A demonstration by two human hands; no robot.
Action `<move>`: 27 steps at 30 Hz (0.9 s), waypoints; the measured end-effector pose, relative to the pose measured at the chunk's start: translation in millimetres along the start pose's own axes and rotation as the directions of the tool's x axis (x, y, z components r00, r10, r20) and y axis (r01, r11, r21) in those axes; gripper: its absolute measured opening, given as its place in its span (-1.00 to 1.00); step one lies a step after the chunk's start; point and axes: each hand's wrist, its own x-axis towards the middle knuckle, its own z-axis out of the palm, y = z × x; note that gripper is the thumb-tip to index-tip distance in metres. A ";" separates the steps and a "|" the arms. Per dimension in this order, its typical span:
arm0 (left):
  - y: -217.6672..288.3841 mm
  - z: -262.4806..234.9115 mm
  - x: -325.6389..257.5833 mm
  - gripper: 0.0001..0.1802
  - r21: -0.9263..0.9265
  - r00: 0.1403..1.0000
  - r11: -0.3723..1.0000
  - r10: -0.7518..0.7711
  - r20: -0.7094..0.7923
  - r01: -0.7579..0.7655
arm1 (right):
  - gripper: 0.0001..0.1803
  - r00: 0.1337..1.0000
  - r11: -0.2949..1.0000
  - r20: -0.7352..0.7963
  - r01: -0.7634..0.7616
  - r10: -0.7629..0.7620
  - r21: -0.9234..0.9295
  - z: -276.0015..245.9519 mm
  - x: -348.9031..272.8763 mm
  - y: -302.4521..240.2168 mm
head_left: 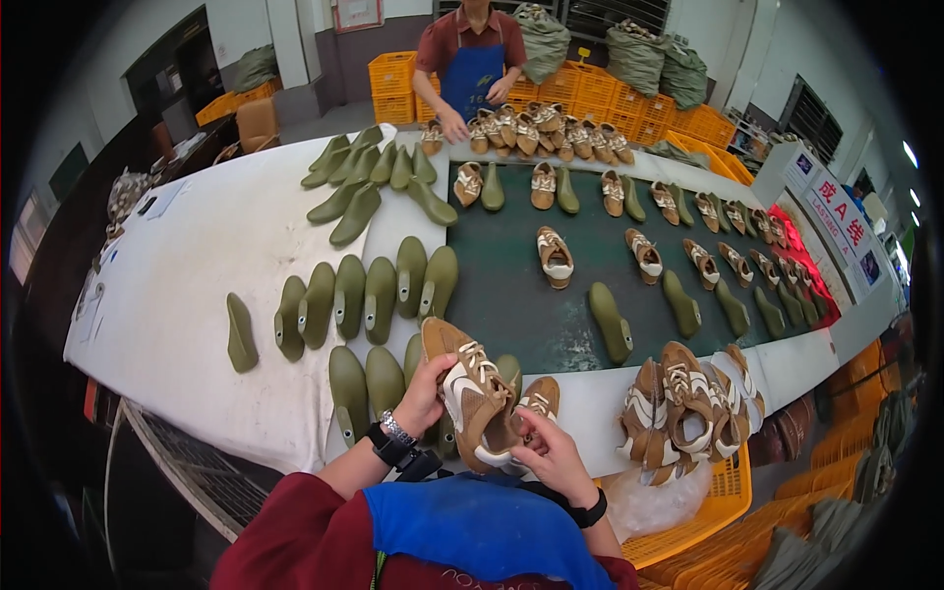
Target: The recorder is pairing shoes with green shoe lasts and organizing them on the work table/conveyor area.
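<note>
Low over the table's near edge I hold a brown and white lace-up shoe upper (470, 401), toe pointing away. My left hand (425, 396) is closed around its left side near the toe. At the heel end, my right hand (554, 454) has its fingers closed on the collar edge. A second brown upper (542, 394) shows partly behind the held one. Close by on the left stand green shoe lasts (349, 383), some half hidden by my arm and the shoe. Further rows of green lasts (381, 290) lie beyond them.
A dark green belt (492, 315) carries rows of uppers and lasts to the right. More uppers (688, 393) are stacked right of my hands, above a yellow crate (730, 482). Across the table, a person in a blue apron (474, 74) stands by piled uppers (531, 133).
</note>
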 end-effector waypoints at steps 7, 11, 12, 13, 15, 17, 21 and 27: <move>3.5 -11.8 -10.8 -0.67 -0.047 0.998 0.999 0.014 0.066 -0.011 | -0.57 0.991 0.998 0.117 0.061 -0.059 -0.008 17.7 6.9 -0.1; 2.9 -19.5 -48.9 -0.42 -0.144 0.959 0.979 -0.100 0.266 0.142 | -0.66 0.962 0.950 0.206 0.223 -0.179 -0.218 23.6 18.8 -10.1; -7.6 -31.1 -55.3 -0.34 -0.163 0.929 0.973 -0.099 0.355 0.166 | -0.66 0.938 0.941 0.276 0.272 -0.212 -0.203 26.6 21.5 -23.6; -9.3 -33.1 -66.5 -0.32 -0.131 0.944 0.979 -0.109 0.312 0.156 | -0.67 0.922 0.912 0.308 0.318 -0.234 -0.260 30.7 23.2 -36.0; -14.2 -41.0 -84.7 -0.35 -0.125 0.957 0.987 -0.058 0.285 0.096 | -0.67 0.878 0.856 0.380 0.415 -0.289 -0.307 41.5 26.6 -54.2; -16.2 -48.5 -96.9 -0.38 -0.172 0.957 0.985 0.071 0.282 -0.022 | -0.67 0.814 0.800 0.446 0.524 -0.371 -0.292 51.4 29.3 -60.7; -11.2 -49.9 -131.1 -0.35 -0.070 0.983 0.981 0.182 0.029 -0.180 | -0.72 0.641 0.794 0.656 0.599 -0.398 -0.104 73.0 42.6 -68.2; -20.3 -63.3 -154.6 -0.43 0.262 0.866 0.915 0.384 -0.321 -0.308 | -0.74 0.511 0.742 0.759 0.668 -0.403 -0.057 91.2 42.3 -72.5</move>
